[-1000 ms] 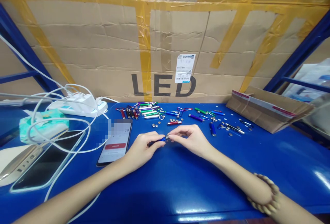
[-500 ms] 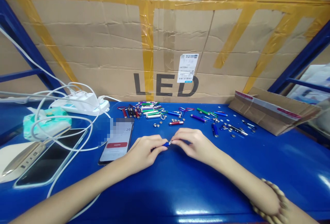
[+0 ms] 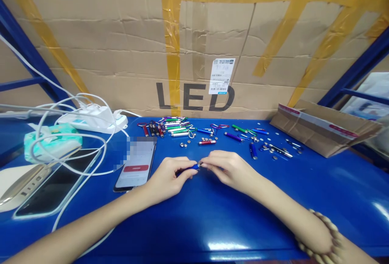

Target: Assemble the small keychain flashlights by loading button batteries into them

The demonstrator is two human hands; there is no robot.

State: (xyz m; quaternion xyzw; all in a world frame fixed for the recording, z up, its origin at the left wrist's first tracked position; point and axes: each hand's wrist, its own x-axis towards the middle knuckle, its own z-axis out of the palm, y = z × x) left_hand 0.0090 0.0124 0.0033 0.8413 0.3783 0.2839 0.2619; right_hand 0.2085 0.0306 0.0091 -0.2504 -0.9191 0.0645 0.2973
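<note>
My left hand is closed round a small blue keychain flashlight, holding it level just above the blue table. My right hand pinches the flashlight's silver tip with thumb and fingers. Behind my hands lies a row of several small flashlights in red, green, purple and silver. A red flashlight and some button cells lie loose close by. Further right are more scattered flashlights and parts.
A phone with a lit screen lies left of my hands. A dark tablet, white cables, a power strip and a tissue pack fill the left. An open cardboard box sits at the right. A big LED carton stands behind.
Both hands stay together on the blue flashlight with only small finger movements. The view has shifted slightly.
</note>
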